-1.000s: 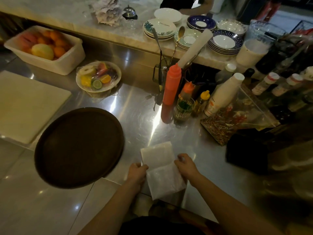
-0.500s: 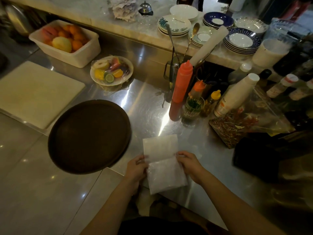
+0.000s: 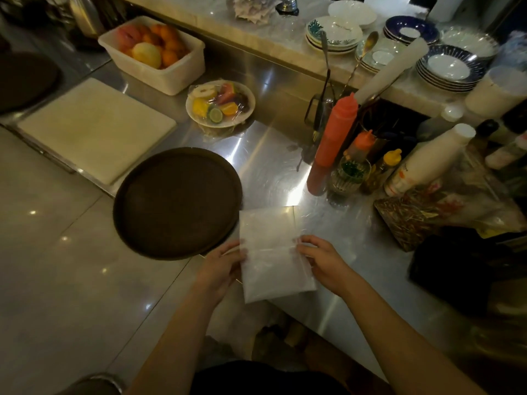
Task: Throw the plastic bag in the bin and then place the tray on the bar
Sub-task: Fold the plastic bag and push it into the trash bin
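A flat, whitish plastic bag [image 3: 271, 252] lies over the front edge of the steel counter [image 3: 265, 163]. My left hand [image 3: 221, 266] pinches its left side and my right hand [image 3: 322, 259] pinches its right side. Just left of the bag sits the round dark brown tray [image 3: 176, 202], hanging partly over the counter's edge; neither hand touches it. The marble bar [image 3: 216, 17] runs along the back, raised above the counter. No bin shows in the head view.
A white cutting board [image 3: 94, 126], a tub of fruit [image 3: 152, 52] and a wrapped fruit plate [image 3: 221, 104] stand to the left and behind. Squeeze bottles [image 3: 336, 132], a white bottle [image 3: 427, 161] and a bag of dried bits [image 3: 413, 215] crowd the right. Stacked plates [image 3: 333, 32] fill the bar.
My view has shifted left and down, so everything slides right in the frame. Both hands keep their hold on the bag, which has barely moved on the counter.
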`<state>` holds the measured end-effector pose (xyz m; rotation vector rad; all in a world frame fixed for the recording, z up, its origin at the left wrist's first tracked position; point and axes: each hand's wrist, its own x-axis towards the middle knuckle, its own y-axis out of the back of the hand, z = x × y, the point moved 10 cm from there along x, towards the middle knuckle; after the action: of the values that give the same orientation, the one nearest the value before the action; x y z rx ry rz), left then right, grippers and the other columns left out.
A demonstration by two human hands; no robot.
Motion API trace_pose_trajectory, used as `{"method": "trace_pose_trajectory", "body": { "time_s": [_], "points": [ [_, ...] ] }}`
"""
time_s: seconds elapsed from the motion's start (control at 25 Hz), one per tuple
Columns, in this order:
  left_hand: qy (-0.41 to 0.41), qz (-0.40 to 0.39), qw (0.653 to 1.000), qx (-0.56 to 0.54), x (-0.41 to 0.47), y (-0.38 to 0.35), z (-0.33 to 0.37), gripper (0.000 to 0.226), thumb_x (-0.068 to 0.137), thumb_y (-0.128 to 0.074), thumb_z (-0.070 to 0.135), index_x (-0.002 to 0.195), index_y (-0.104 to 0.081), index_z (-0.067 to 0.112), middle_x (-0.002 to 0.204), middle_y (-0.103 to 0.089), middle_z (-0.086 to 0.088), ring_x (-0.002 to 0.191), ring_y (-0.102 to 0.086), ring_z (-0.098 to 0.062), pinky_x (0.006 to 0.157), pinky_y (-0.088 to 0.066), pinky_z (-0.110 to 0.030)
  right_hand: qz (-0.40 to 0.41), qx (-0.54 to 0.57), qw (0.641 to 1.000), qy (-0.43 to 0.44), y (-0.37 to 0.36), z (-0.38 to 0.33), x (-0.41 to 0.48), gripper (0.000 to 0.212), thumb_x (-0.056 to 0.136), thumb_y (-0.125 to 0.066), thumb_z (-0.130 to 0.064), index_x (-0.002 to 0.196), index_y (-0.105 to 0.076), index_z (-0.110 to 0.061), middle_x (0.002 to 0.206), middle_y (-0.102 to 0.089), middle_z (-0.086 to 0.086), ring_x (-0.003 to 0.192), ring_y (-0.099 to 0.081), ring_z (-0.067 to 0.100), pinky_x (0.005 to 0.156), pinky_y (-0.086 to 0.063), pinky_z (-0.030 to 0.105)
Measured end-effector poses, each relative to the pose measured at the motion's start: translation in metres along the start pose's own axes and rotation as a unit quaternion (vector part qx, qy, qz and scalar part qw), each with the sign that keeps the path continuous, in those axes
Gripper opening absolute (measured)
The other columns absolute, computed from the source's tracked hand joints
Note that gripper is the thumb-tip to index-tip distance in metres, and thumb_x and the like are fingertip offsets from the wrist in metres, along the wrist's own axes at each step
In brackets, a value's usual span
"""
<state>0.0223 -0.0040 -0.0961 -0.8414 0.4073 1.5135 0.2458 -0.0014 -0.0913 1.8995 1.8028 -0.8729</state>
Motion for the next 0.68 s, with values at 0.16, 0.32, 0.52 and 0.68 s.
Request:
{"method": "trace_pose_trajectory", "body": {
  "time_s": [0.16, 0.32, 0.52, 0.68],
  "points": [
    [-0.017, -0.012, 1.0, -0.012, -0.017, 0.035, 0.018, 0.029, 0.084, -0.065, 0.001, 0.113, -0.066, 0.009, 0.109, -0.072, -0.013, 0.094, -0.07, -0.027, 0.071, -0.057, -0.035, -0.032, -0.022, 0.999, 0.012, -0.037, -0.007, -0.01, 0.028, 0.092, -0.063, -0.018, 0.118, -0.063, -0.012, 0.111, -0.068, 0.012, 0.096, -0.068, 0.028, 0.076, -0.057, 0.036],
    [-0.038, -0.016, 0.999, -0.035, -0.038, 0.084, 0.037, 0.031, 0.085, -0.063, 0.001, 0.114, -0.066, 0.011, 0.11, -0.072, -0.011, 0.097, -0.07, -0.027, 0.072, -0.058, -0.037, -0.069, -0.045, 0.996, 0.021, -0.095, -0.01, -0.026, 0.028, 0.092, -0.062, -0.022, 0.12, -0.062, -0.016, 0.114, -0.069, 0.01, 0.101, -0.069, 0.029, 0.08, -0.059, 0.039],
    [-0.082, -0.014, 0.995, -0.048, -0.074, 0.156, 0.046, 0.032, 0.086, -0.064, 0.008, 0.117, -0.067, 0.013, 0.111, -0.072, -0.011, 0.1, -0.07, -0.03, 0.078, -0.058, -0.041, -0.122, -0.109, 0.986, 0.017, -0.176, -0.006, -0.043, 0.03, 0.092, -0.062, -0.018, 0.121, -0.06, -0.015, 0.116, -0.067, 0.012, 0.101, -0.068, 0.028, 0.074, -0.058, 0.033],
    [-0.103, 0.006, 0.994, -0.047, -0.109, 0.219, 0.039, 0.03, 0.087, -0.058, 0.003, 0.113, -0.069, 0.014, 0.105, -0.073, -0.012, 0.084, -0.07, -0.023, 0.07, -0.057, -0.032, -0.17, -0.161, 0.972, 0.021, -0.249, 0.0, -0.054, 0.025, 0.091, -0.062, -0.014, 0.116, -0.062, -0.015, 0.111, -0.066, 0.009, 0.1, -0.067, 0.026, 0.075, -0.057, 0.034]
  ]
}}
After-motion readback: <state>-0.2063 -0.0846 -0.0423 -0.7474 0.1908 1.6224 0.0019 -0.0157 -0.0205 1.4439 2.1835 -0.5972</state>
